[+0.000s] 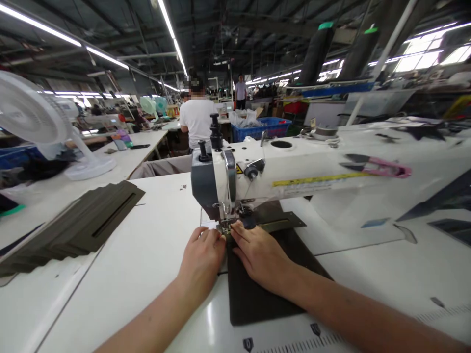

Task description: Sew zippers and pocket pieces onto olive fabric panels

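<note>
A dark olive-brown panel of fabric or leather (265, 304) lies on the white machine table, under the head of a sewing machine (208, 179). My left hand (202, 257) is closed with curled fingers at the panel's left edge, just in front of the presser foot (227, 224). What its fingertips pinch is hidden. On the panel rests my right hand (263, 255), fingers stretched toward the presser foot and thumb apart. A narrow strip with holes (283, 223) sticks out behind that hand.
A stack of dark panels with slits (81, 225) lies at left. Pink-handled thread snips (390, 166) rest on the machine arm. A white fan (88, 164) stands on the left table. Beyond are a person in a white shirt (198, 120) and a blue crate (261, 130).
</note>
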{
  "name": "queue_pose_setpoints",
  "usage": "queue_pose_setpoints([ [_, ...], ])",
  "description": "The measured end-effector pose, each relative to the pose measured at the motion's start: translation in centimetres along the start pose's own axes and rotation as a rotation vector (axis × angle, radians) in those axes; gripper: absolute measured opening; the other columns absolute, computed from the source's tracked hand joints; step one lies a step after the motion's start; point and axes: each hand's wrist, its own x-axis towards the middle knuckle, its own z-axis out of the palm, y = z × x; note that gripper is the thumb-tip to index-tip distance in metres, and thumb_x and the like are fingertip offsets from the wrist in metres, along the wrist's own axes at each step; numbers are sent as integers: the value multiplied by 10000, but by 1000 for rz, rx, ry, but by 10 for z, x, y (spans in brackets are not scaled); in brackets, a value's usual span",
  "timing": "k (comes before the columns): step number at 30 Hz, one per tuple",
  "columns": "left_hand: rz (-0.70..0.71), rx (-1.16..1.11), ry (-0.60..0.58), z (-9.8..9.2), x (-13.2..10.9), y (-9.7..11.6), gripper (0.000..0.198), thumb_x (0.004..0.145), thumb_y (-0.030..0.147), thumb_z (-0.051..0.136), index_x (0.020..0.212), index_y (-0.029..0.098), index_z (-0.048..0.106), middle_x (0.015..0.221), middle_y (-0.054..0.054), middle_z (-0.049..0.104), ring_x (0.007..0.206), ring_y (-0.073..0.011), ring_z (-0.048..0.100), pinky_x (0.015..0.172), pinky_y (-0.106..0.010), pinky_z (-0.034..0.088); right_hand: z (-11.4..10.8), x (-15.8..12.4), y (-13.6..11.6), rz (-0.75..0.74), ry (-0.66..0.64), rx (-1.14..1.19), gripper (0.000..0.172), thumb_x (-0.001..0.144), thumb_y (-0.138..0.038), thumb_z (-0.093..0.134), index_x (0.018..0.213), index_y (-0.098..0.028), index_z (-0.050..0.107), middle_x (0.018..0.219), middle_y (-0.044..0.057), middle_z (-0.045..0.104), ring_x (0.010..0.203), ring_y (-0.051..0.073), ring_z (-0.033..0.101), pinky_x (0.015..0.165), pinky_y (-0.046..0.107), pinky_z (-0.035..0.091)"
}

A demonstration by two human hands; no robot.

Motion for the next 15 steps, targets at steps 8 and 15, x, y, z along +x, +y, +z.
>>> queue_pose_setpoints([
  [8,-35,-30,-43,4,2,-4,160,816,62,460,751,133,587,758,-66,574,724,-199,548,747,-364,444,0,6,5,-9,-7,44,284,797,-103,482,1062,-59,573,1104,163,594,1019,252,542,911,405,424],
  [15,-46,-49,-48,8,4,-8,151,823,78,472,743,139,584,763,-60,580,722,-193,547,745,-360,438,0,9,6,18,-30,107,261,806,-110,460,1047,-88,557,1044,124,600,995,224,529,940,393,390],
])
